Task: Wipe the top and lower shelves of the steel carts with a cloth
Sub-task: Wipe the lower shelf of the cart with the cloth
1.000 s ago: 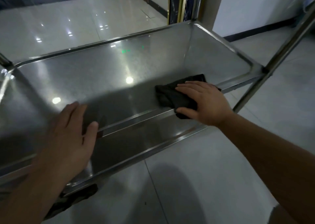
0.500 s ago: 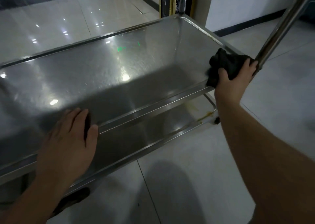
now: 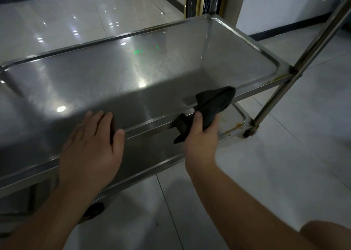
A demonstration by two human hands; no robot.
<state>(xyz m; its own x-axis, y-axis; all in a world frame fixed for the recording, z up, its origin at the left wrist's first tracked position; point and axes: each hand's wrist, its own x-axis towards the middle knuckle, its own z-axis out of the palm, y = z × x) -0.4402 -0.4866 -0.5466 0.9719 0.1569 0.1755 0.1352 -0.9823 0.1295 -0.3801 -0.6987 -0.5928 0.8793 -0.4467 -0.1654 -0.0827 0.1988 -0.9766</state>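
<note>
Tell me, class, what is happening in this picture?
A person is cleaning a steel cart. The right hand grips a dark cloth draped over the near rim of the top shelf. The left hand rests flat on that rim. Brownish stains show on the lower shelf by the corner post.

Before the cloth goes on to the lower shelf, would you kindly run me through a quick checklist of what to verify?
1. Cloth in hand: ok. The right hand grips the dark cloth at the top shelf's near rim.
2. Cart steadied: ok. The left hand rests on the same rim, fingers over it.
3. Lower shelf clean: not ok. Yellowish-brown stains show near its right corner.
4. Top shelf clean: cannot tell. Glare covers the steel.
5. Way down to the stains: ok. Nothing lies between the cloth and the stains.
</note>
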